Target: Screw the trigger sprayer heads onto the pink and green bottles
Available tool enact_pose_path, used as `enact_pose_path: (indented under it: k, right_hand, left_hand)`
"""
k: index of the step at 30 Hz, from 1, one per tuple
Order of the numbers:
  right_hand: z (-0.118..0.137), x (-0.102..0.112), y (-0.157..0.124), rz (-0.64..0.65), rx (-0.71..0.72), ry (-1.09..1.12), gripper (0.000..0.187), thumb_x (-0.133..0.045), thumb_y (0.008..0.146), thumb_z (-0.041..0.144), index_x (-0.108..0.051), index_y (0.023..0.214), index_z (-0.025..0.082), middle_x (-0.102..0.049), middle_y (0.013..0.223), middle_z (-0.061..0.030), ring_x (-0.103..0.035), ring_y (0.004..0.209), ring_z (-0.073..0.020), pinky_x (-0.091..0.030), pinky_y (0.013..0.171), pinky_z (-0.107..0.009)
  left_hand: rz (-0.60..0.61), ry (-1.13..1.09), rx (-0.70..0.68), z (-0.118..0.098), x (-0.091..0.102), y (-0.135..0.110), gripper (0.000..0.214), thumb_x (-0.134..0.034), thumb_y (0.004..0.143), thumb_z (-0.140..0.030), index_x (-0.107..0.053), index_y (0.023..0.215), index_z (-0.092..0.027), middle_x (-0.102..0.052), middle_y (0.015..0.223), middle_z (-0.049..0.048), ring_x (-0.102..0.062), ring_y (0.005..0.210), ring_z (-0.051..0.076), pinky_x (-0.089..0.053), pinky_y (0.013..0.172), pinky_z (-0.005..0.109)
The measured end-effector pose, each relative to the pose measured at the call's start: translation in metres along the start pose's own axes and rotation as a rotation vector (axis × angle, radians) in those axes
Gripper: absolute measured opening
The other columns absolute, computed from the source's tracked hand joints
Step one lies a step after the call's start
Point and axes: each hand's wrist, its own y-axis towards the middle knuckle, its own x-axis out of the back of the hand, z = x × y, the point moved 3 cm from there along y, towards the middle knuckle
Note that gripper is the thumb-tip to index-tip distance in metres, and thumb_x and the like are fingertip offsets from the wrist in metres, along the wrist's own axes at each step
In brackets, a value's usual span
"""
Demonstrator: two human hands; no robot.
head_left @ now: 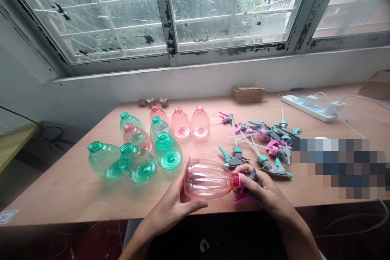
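A clear pink plastic bottle (207, 178) lies on its side at the near edge of the wooden table (76, 187), its neck pointing right. My left hand (173, 205) cups the bottle's base and body. My right hand (263, 191) is closed round a pink and grey trigger sprayer head (245, 183) set at the bottle's red neck. Several green bottles (137, 158) and pink bottles (189, 124) lie beyond, to the left. A heap of loose teal and pink sprayer heads (265, 142) with white tubes lies to the right.
A white power strip (313, 107) with plugs and cables lies at the back right. A cardboard box (248, 94) stands by the wall under the window. Small brown pots (152, 101) sit at the back. A blurred patch covers the right of the table.
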Motion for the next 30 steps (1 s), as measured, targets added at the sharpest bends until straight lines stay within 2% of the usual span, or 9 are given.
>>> enact_pose_path:
  k: [2,5,7,11,16,22,26,28,30]
  right_hand:
    - [0.0010,-0.0005,-0.0010,-0.012,-0.001,-0.011,0.035,-0.083,0.082,0.047,-0.069,0.099,0.020,-0.070,0.081,-0.0012,-0.067,0.073,-0.0192,-0.059,0.069,-0.031]
    - [0.0021,-0.0011,-0.0017,-0.041,-0.003,-0.029,0.039,-0.092,0.072,0.039,-0.070,0.098,0.022,-0.068,0.084,-0.0003,-0.064,0.074,-0.0190,-0.062,0.065,-0.030]
    - [0.0022,-0.0015,-0.0016,-0.062,-0.003,-0.038,0.038,-0.092,0.072,0.041,-0.070,0.097,0.022,-0.068,0.084,-0.0010,-0.064,0.075,-0.0201,-0.063,0.064,-0.031]
    - [0.0015,-0.0024,-0.0009,-0.078,-0.006,-0.029,0.039,-0.091,0.072,0.043,-0.071,0.096,0.021,-0.068,0.086,-0.0019,-0.065,0.075,-0.0205,-0.065,0.063,-0.032]
    - [0.0010,-0.0027,-0.0005,-0.075,-0.010,-0.017,0.039,-0.091,0.073,0.042,-0.071,0.097,0.020,-0.067,0.089,-0.0022,-0.065,0.076,-0.0200,-0.066,0.065,-0.032]
    - [0.0020,-0.0015,0.0004,-0.101,0.011,-0.046,0.040,-0.092,0.071,0.043,-0.073,0.097,0.020,-0.069,0.087,-0.0025,-0.066,0.075,-0.0211,-0.065,0.065,-0.033]
    - [0.0020,0.0001,0.0005,-0.119,0.010,-0.062,0.039,-0.091,0.071,0.042,-0.072,0.097,0.021,-0.069,0.083,-0.0012,-0.066,0.073,-0.0208,-0.064,0.063,-0.030]
    - [0.0022,0.0010,0.0005,-0.123,0.021,-0.074,0.038,-0.091,0.071,0.040,-0.072,0.097,0.022,-0.070,0.083,-0.0007,-0.067,0.074,-0.0214,-0.063,0.063,-0.030]
    - [0.0020,0.0015,0.0006,-0.120,0.025,-0.076,0.037,-0.091,0.072,0.040,-0.072,0.098,0.022,-0.071,0.083,-0.0003,-0.067,0.074,-0.0215,-0.062,0.064,-0.030]
  left_hand:
    - [-0.005,-0.025,-0.015,0.0019,0.0002,0.0008,0.105,-0.084,0.083,-0.034,-0.017,0.164,-0.031,-0.030,0.170,0.0077,-0.022,0.157,0.034,-0.019,0.129,0.050]
    - [-0.020,-0.037,-0.021,0.0063,0.0000,0.0015,0.107,-0.082,0.084,-0.030,-0.012,0.164,-0.034,-0.042,0.163,0.0093,-0.034,0.153,0.033,-0.019,0.128,0.054]
    - [-0.037,-0.039,-0.038,0.0079,-0.0007,0.0016,0.104,-0.080,0.086,-0.029,-0.012,0.164,-0.034,-0.040,0.165,0.0087,-0.032,0.154,0.032,-0.016,0.129,0.053]
    - [-0.041,-0.068,-0.079,0.0056,-0.0027,0.0013,0.098,-0.076,0.090,-0.030,-0.011,0.164,-0.036,-0.022,0.173,0.0045,-0.023,0.158,0.029,-0.021,0.128,0.045]
    - [-0.042,0.017,-0.034,0.0001,-0.0006,-0.0002,0.112,-0.085,0.082,-0.032,-0.010,0.164,-0.035,-0.022,0.173,0.0034,-0.015,0.159,0.029,-0.014,0.130,0.044]
    - [-0.017,-0.072,0.008,0.0030,0.0001,0.0012,0.105,-0.083,0.083,-0.033,-0.016,0.165,-0.030,-0.022,0.173,0.0060,-0.013,0.160,0.031,-0.019,0.129,0.043]
    - [0.002,-0.058,-0.024,0.0064,0.0001,0.0009,0.105,-0.080,0.087,-0.030,-0.010,0.164,-0.035,-0.022,0.173,0.0043,-0.021,0.158,0.031,-0.024,0.128,0.046]
    - [-0.007,-0.024,-0.056,0.0064,0.0007,0.0003,0.101,-0.078,0.089,-0.030,-0.010,0.164,-0.039,-0.022,0.173,0.0016,-0.019,0.159,0.029,-0.019,0.129,0.045]
    - [-0.019,-0.017,-0.054,0.0065,0.0010,0.0004,0.099,-0.077,0.090,-0.030,-0.011,0.164,-0.039,-0.029,0.170,0.0025,-0.020,0.158,0.029,-0.016,0.130,0.045]
